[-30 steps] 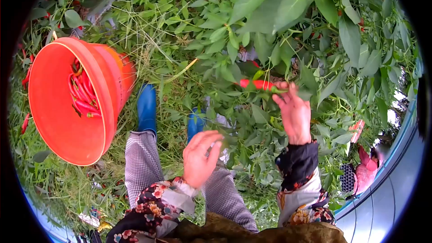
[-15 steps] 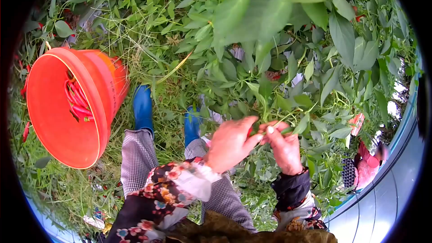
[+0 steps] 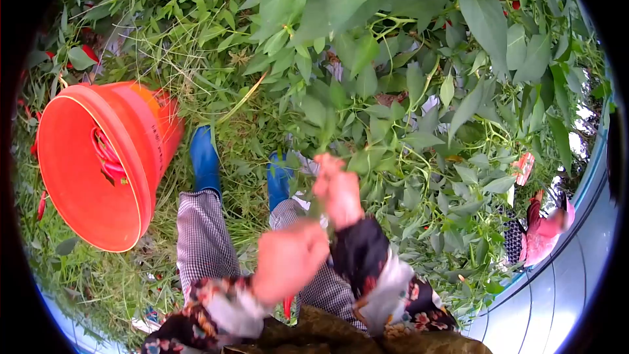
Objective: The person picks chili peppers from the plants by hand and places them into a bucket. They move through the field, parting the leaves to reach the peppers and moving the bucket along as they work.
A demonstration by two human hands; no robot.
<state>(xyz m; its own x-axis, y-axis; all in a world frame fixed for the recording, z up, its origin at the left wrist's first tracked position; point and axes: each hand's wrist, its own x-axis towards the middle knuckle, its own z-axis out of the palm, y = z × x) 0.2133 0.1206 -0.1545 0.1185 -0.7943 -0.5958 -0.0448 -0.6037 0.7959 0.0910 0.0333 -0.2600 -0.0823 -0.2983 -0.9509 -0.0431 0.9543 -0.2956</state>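
Note:
My left hand [image 3: 290,259] is a closed fist, smeared by motion, low in front of my body. The end of a red chili pepper [image 3: 287,307] sticks out below it and appears to be held in the fist. Just above and to the right, my right hand [image 3: 339,190] has its fingers curled together at the leaves of a pepper plant [image 3: 380,151]. Whatever those fingers hold is hidden by blur. An orange-red bucket [image 3: 141,190] lies tilted on the left, its mouth facing me, with several red chili peppers [image 3: 108,157] inside.
Blue boots [image 3: 205,160] and checked trousers [image 3: 209,236] stand in grass and weeds. Dense pepper foliage fills the top and right. Another person in pink [image 3: 544,239] is at the far right. More red chilies [image 3: 42,205] show beside the bucket.
My hands have come apart from their meeting point at the plant. The left has drawn back down toward my body, while the right has moved left and slightly up.

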